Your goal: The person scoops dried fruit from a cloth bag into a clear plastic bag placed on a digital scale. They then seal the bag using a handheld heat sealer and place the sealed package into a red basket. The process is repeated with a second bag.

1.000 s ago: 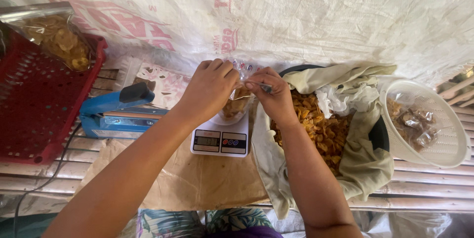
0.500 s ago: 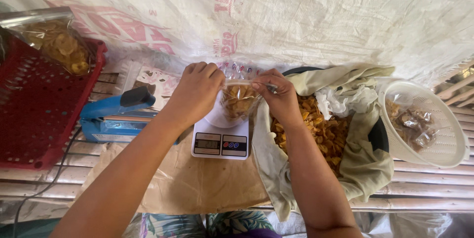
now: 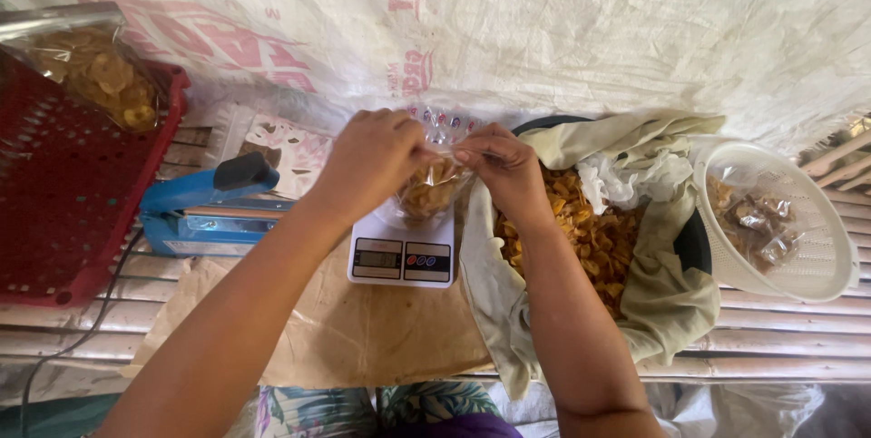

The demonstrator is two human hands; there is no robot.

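- The person's left hand and right hand both pinch the top of 1 small clear plastic bag, each hand closed on its own side of the opening.
- The bag holds yellow-brown chips and sits on a small white kitchen scale (its display faces the person), which stands on brown paper.
- Just right of the scale, a dark bowl lined with a pale green cloth is full of loose banana chips; crumpled white plastic lies on top of them.
- Further right, touching the cloth, a white plastic colander holds some darker pieces.
- Left of the scale lies a blue bag sealer with a black handle.
- At the far left, a red plastic basket carries 1 filled chip bag at its upper corner.
- Everything rests on a slatted bench, with a white woven sack sheet behind.
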